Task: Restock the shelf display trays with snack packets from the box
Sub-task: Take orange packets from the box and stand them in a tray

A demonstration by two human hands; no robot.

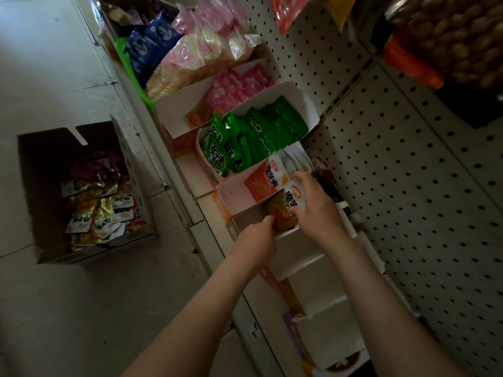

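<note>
A yellow-and-white snack packet (pixel 287 206) stands in a white cardboard display tray (pixel 245 219) on the shelf. My right hand (pixel 313 205) grips its upper part, and my left hand (pixel 257 235) pinches its lower edge at the tray's front wall. Just beyond, another tray (pixel 231 191) holds orange-and-white packets (pixel 265 180). On the floor to the left stands an open cardboard box (pixel 35 191) with several loose packets (pixel 100 210) in it.
Further along the shelf are a tray of green packets (pixel 245 140), a tray of pink packets (pixel 236 88), pink and blue bags (pixel 152 47). White trays (pixel 324 284) sit nearer me. Pegboard (pixel 408 186) backs the shelf; a jar (pixel 449 36) hangs top right.
</note>
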